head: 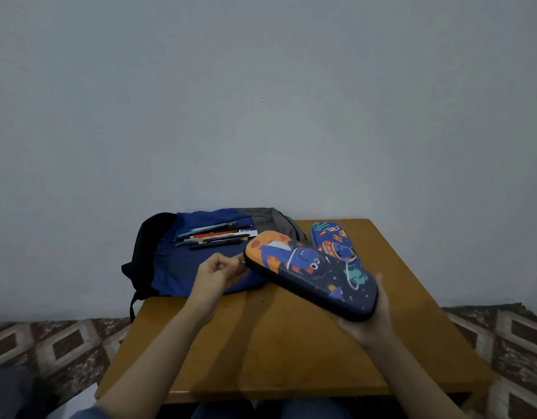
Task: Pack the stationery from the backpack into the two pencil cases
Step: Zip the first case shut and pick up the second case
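A dark blue pencil case with a cartoon dinosaur and an orange end is held tilted above the table. My right hand grips its near end from below. My left hand pinches the zipper pull at its far left end. A second, lighter blue pencil case lies closed on the table behind it. Several pens and pencils lie in a bunch on top of the blue and black backpack, which lies flat at the table's back left.
The small wooden table stands against a pale wall. A patterned floor shows on both sides. The backpack overhangs the table's left edge, with a strap hanging down. My knees are under the front edge.
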